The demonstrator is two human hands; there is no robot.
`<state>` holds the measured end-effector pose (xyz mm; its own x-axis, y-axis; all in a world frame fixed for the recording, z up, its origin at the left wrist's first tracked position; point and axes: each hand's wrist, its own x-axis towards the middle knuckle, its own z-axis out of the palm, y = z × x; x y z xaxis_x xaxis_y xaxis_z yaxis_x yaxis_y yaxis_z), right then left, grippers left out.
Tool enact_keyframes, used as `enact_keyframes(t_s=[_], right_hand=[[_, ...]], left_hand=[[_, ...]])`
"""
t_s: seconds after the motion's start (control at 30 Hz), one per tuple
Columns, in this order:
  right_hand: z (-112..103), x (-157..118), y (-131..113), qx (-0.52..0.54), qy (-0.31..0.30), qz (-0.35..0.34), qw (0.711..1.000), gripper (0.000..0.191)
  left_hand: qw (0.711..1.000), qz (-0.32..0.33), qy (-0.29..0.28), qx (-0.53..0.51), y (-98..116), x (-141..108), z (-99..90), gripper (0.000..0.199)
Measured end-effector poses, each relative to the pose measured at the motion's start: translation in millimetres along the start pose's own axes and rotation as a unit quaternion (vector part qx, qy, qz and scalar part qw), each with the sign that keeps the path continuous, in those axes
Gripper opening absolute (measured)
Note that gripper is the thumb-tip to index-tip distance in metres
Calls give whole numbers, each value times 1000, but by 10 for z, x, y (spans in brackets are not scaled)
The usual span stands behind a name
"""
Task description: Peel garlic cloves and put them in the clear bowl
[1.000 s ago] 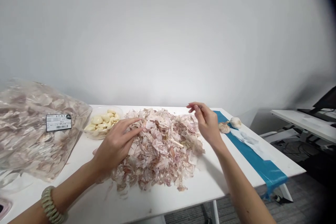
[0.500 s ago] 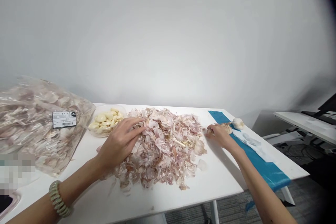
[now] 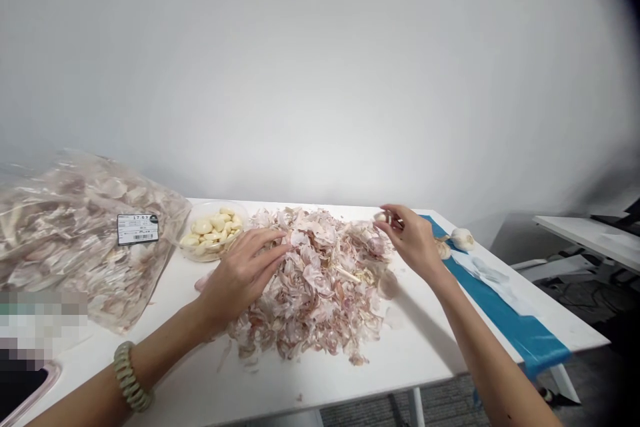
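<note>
A broad heap of pinkish garlic skins [image 3: 320,293] covers the middle of the white table. My left hand [image 3: 250,267] rests at the heap's left side, fingers stretched out and touching the skins. Above the heap's right edge, my right hand [image 3: 407,233] pinches a small pale garlic clove [image 3: 383,217] between thumb and fingers. Peeled cloves [image 3: 213,230] fill a clear round container [image 3: 186,252] behind my left hand. Beyond my right hand, a whole garlic bulb [image 3: 463,239] and a partly hidden one [image 3: 443,249] sit by the blue strip.
At the left lies a large clear bag [image 3: 100,247] of garlic skins with a label. A phone [image 3: 23,383] is at the lower left corner. A blue plastic strip [image 3: 515,320] with white tissue [image 3: 493,283] runs along the right. Another table [image 3: 590,233] stands farther right.
My right hand has risen from the table near the bulbs and moved left to the heap, now with a clove in its fingers. The view has shifted slightly; my left hand stays at the skins.
</note>
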<state>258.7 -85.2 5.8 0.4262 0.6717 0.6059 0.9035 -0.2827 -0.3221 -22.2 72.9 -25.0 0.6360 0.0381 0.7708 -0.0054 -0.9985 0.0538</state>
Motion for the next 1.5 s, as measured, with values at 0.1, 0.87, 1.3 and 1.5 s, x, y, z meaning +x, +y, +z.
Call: enact_keyframes(t_s=[0.1, 0.87, 1.3, 1.5], right_hand=[[105, 41, -521, 82, 16, -13, 996, 36], [446, -421, -1157, 380, 19, -62, 923, 19], [413, -446, -1149, 382, -44, -33, 922, 21], [405, -458, -1142, 359, -33, -55, 931, 15]], left_hand=[[1000, -14, 12, -20, 16, 14, 0, 30], [989, -46, 110, -89, 308, 218, 115, 32], [913, -314, 98, -242, 353, 179, 90, 33], [880, -355, 83, -305, 380, 164, 114, 39]])
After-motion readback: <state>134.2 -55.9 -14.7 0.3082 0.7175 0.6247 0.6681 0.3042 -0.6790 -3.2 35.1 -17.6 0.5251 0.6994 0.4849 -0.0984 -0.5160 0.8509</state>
